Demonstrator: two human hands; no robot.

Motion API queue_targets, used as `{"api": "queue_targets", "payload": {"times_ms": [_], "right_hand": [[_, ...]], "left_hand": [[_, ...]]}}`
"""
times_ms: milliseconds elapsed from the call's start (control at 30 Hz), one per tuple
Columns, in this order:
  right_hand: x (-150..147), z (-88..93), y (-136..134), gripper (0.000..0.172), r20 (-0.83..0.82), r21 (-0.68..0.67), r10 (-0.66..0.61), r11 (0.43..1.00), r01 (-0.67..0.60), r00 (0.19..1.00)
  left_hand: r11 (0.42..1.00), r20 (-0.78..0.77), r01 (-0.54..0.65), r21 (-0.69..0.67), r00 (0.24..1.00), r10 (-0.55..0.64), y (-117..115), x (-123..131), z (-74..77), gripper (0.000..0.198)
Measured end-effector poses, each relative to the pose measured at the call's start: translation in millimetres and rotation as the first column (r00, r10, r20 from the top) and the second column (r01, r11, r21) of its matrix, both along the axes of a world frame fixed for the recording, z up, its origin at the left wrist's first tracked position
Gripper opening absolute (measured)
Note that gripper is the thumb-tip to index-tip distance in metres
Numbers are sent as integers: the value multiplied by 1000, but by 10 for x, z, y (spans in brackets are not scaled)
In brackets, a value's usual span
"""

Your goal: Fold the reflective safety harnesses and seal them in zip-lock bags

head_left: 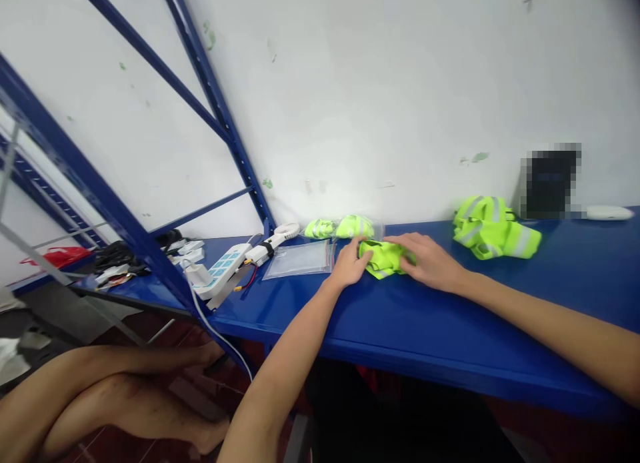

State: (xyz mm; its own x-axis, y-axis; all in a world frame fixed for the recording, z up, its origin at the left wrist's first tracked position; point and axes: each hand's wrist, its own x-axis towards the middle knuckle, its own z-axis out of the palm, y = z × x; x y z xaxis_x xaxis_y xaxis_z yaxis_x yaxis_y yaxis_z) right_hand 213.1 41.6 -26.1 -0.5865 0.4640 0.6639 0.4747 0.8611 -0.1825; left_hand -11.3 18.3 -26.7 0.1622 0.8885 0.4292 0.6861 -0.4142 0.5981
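A folded neon-yellow garment with grey reflective strips, like a safety vest (385,257), lies on the blue tabletop between my hands. My left hand (349,263) grips its left end, with the thumb on top. From the other side my right hand (427,259) holds the right end, fingers bent over the cloth. Just behind sit two small yellow bundles (355,227) that seem to be in clear bags. Flat clear zip bags (299,259) lie left of my left hand. Farther right rests a loose heap of the same yellow reflective fabric (493,228).
Left on the blue table (565,296) are a power strip (223,269), a white device with red and black wires (265,249) and a tape roll (287,230). A blue rack post (150,243) rises there. Another person's crossed legs (120,396) are lower left. A white object (609,213) lies far right.
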Motion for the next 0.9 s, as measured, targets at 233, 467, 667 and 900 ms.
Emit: {"api": "queue_targets", "payload": {"times_ms": [233, 467, 667, 900], "right_hand": [[-70, 270, -416, 46, -508, -255, 145, 916, -309, 849], [198, 374, -12, 20, -677, -614, -410, 773, -160, 611], [414, 221, 173, 51, -82, -424, -102, 904, 57, 991], [238, 195, 43, 61, 92, -414, 146, 905, -96, 985]], "left_hand": [[998, 235, -29, 57, 972, 14, 36, -38, 23, 32], [970, -193, 237, 56, 956, -222, -120, -25, 130, 45], [959, -185, 284, -12, 942, -281, -90, -6, 98, 65], [963, -1, 257, -76, 966, -258, -50, -27, 147, 53]]}}
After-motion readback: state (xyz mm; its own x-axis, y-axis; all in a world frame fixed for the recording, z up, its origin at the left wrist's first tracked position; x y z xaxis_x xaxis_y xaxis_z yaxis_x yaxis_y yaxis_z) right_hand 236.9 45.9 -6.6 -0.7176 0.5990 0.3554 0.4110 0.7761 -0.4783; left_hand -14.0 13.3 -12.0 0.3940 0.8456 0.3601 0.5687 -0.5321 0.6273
